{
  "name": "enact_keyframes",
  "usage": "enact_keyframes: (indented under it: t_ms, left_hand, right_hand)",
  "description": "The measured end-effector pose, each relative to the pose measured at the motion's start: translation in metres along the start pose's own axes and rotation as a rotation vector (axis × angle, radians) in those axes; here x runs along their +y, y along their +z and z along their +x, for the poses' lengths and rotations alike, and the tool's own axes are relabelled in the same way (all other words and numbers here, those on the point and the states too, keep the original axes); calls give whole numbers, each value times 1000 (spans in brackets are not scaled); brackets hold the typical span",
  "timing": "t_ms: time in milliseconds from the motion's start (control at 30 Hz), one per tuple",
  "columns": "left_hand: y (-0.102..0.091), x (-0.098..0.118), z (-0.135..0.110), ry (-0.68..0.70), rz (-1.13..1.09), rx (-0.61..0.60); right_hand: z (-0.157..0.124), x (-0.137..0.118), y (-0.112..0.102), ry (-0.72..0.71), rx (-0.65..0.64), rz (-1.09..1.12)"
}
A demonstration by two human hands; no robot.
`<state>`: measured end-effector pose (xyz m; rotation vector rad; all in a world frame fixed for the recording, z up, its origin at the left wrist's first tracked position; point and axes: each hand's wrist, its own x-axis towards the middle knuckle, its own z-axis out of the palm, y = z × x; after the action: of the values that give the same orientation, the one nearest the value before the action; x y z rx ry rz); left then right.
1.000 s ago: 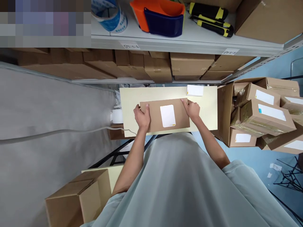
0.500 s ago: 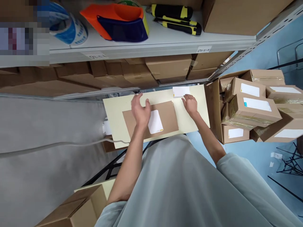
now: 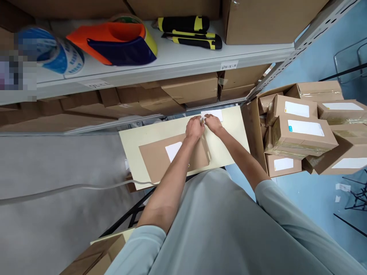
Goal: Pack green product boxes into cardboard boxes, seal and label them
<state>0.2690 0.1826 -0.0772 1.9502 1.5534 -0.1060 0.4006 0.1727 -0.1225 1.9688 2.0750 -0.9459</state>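
Observation:
My left hand (image 3: 195,128) and my right hand (image 3: 213,123) meet at the near left corner of a white label sheet (image 3: 218,114) by the far edge of a cream board. Both hands are closed, fingertips pinched at that corner; the fine detail between them is too small to make out. Below my left hand lies a flat brown cardboard box (image 3: 153,160) on the board. A white label (image 3: 172,150) is on the box's top, partly hidden by my left forearm.
The cream board (image 3: 226,152) ends at a large carton (image 3: 255,130) filled with labelled boxes on the right. Above it, a shelf (image 3: 189,61) holds a tape dispenser (image 3: 120,49), a tape roll (image 3: 69,57) and utility knives (image 3: 195,40). A grey cable (image 3: 94,186) runs in from the left.
My left hand has moved right, from above the flat box to the white label sheet, and closed. My right hand has shifted left along the sheet to its corner. The camera view has turned slightly.

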Motion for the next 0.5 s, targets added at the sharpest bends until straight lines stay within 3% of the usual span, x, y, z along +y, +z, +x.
enact_keyframes:
  t_ms: [333, 433, 500]
  left_hand:
    - [9, -3, 2, 32, -2, 68]
    - [7, -2, -2, 39, 28, 86]
    - [8, -1, -4, 76, 91, 92]
  right_hand:
    - [5, 5, 6, 24, 52, 48]
    - [1, 8, 8, 97, 148, 96]
    - [-4, 16, 9, 184, 293, 251]
